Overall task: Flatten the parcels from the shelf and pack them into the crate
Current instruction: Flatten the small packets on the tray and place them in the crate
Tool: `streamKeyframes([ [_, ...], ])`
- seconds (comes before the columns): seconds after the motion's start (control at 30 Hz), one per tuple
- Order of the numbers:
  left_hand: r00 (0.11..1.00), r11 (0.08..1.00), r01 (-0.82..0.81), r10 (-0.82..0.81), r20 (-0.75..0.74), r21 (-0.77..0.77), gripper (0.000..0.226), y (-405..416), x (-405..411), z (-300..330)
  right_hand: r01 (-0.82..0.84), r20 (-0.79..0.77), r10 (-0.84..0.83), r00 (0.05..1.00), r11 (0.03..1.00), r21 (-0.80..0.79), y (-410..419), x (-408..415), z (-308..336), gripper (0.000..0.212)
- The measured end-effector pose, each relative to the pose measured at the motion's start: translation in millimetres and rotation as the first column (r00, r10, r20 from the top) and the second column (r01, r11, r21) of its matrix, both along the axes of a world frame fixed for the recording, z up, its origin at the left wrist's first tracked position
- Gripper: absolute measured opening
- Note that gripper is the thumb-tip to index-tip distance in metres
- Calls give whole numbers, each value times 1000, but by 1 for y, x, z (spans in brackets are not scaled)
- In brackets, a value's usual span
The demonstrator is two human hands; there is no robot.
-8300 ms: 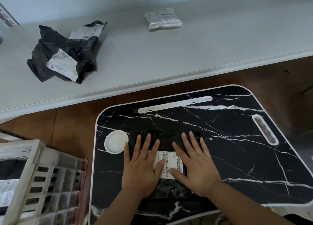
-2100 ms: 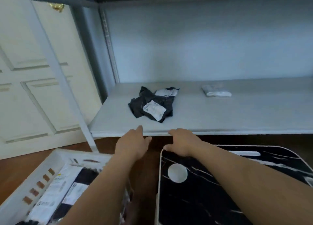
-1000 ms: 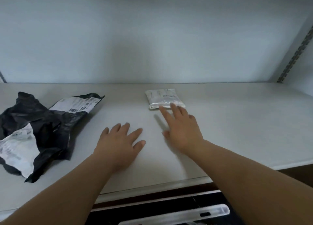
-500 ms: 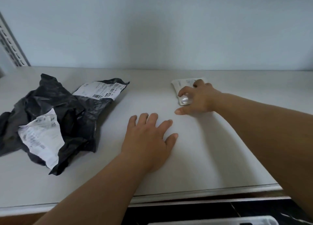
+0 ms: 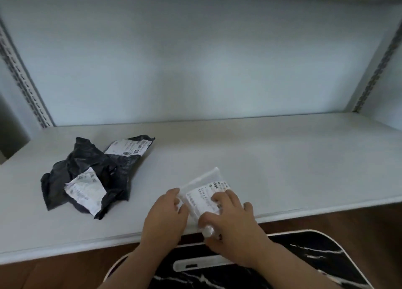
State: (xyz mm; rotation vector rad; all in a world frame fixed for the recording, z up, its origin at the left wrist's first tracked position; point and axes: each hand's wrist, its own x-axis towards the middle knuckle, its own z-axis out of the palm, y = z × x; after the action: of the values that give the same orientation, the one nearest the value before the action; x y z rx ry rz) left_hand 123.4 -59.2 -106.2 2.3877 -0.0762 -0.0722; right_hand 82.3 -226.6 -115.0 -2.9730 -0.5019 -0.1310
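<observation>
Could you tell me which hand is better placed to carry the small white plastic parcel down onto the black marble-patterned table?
The right hand, probably. Its grip already wraps the small white plastic parcel from above, directly over the black marble-patterned table. The left hand only pinches the parcel's left edge.

We now hold the small white parcel [image 5: 204, 193] in both hands, left hand [image 5: 166, 214] and right hand [image 5: 230, 219], drawn from mid-shelf to the shelf's [image 5: 282, 169] front edge.
</observation>
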Motion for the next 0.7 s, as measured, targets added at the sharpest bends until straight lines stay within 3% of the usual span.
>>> streamKeyframes([
  [0.1,959,934,-222,156,-237,-280,41,5,-43,-2,-8,22,8,1000,1000,-20,11,-47,-8,41],
  [0.17,876,777,-397,163,-454,-488,40,11,-72,-4,-35,17,35,999,999,32,14,-82,-14,39],
  [0.2,840,723,-454,151,-521,-522,41,14,-85,-8,-55,5,55,998,997,45,15,-100,-20,36],
  [0.33,795,779,-476,183,-578,-408,38,27,-134,-39,-61,-143,92,985,976,209,19,-169,-30,39],
  [0.43,791,826,-462,220,-572,-322,43,34,-162,-62,119,-313,15,949,907,403,17,-204,-36,47],
  [0.57,806,877,-418,236,-543,-238,49,37,-190,-78,383,-392,-217,894,823,419,7,-224,-58,53],
  [0.7,865,914,-351,233,-444,-203,52,31,-194,-77,527,-504,-285,815,725,443,7,-215,-71,61],
])
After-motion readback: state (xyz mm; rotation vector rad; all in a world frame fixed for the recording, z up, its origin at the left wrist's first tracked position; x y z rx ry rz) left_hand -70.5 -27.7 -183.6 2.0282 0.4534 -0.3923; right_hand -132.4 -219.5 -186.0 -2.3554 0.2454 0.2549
